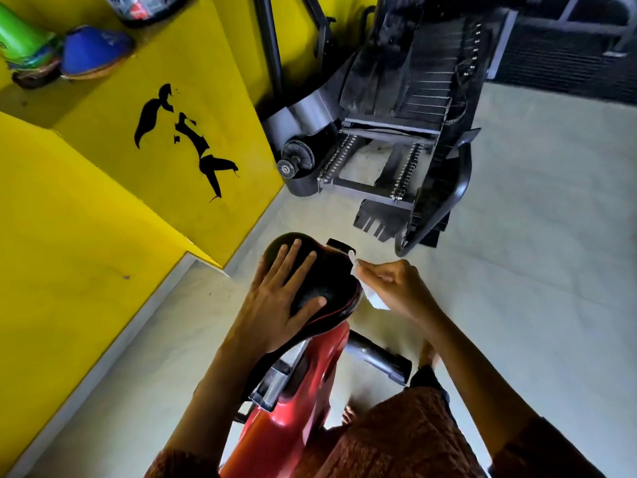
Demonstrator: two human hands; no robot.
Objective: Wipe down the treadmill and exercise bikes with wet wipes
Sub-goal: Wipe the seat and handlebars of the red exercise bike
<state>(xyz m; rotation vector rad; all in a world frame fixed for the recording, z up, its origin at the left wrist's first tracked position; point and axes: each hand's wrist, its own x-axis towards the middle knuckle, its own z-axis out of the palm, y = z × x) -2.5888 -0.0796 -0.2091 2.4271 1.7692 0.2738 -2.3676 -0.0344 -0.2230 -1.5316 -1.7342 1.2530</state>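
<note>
A red exercise bike (293,419) stands below me, with its black saddle (331,274) at the centre of the view. My left hand (275,298) lies flat on top of the saddle, fingers spread. My right hand (396,288) pinches a white wet wipe (374,300) against the saddle's right edge. A black pedal or foot bar (379,360) sticks out to the right under the saddle.
A yellow wall (103,201) with black lettering runs along the left. A black and grey stair-climber machine (396,132) stands ahead on the pale floor (534,236). Bottles and a blue object (93,50) sit on a yellow ledge at top left.
</note>
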